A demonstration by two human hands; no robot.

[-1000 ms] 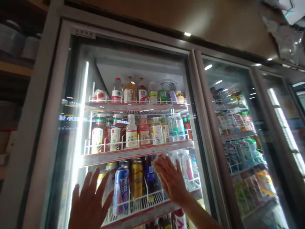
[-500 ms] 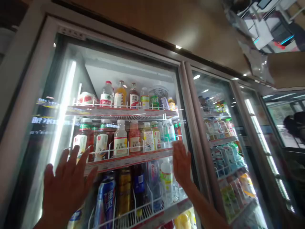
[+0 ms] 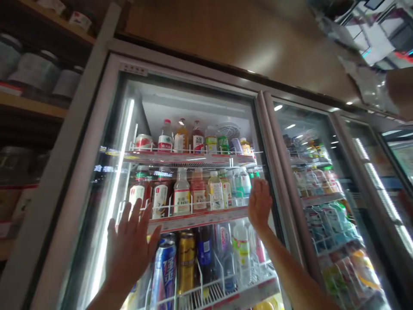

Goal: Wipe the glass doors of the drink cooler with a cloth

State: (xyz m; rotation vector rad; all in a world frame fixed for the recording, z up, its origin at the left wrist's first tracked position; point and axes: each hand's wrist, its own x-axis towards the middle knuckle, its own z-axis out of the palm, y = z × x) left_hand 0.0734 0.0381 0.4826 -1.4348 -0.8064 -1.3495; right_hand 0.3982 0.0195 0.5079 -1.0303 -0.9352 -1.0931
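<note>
glass door (image 3: pixel 193 107) | closed | upright, grey-framed | leftmost in row | lit drinks (image 3: pixel 181 196) behind

Two bare arms in shot. Left grip (image 3: pixel 130 247) bare, fingers and wrist uncovered, left forearm (image 3: pixel 103 298) bare to the frame's edge. Right grip (image 3: pixel 259 204) bare too, right forearm (image 3: pixel 290 275) long, uncovered.
</note>
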